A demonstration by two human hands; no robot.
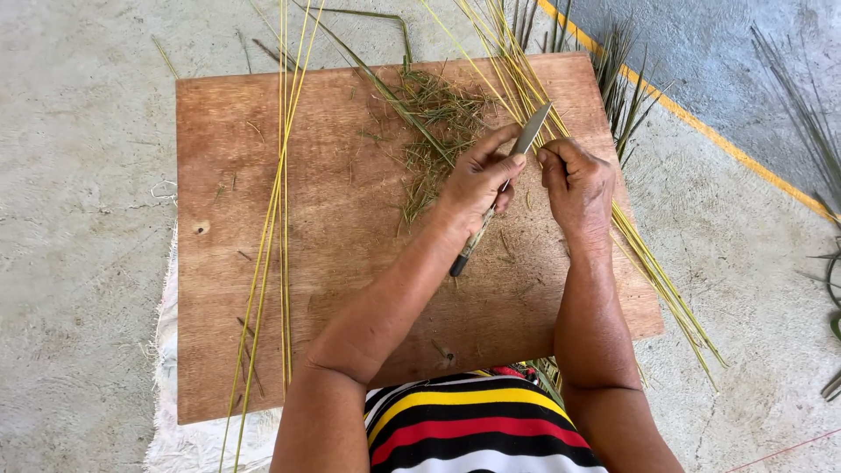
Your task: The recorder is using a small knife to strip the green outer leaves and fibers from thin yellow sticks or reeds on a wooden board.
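My left hand [477, 180] is shut on a small knife [531, 131]; its grey blade points up and away, and its dark handle end sticks out below my wrist. My right hand [580, 186] is right beside it, fingers pinched on a thin yellow-green leaf strip at the blade. That strip belongs to a bundle of long strips [661, 280] running diagonally under my right hand, from the board's top edge to the floor at lower right. Both hands hover over a brown wooden board [342, 263].
Several stripped yellow stems [282, 219] lie lengthwise down the board's left side. Green shavings [434, 123] are heaped at top centre. White cloth [166, 350] lies under the board on a concrete floor. More dark green leaves [815, 131] are at the right, past a yellow painted line [718, 140].
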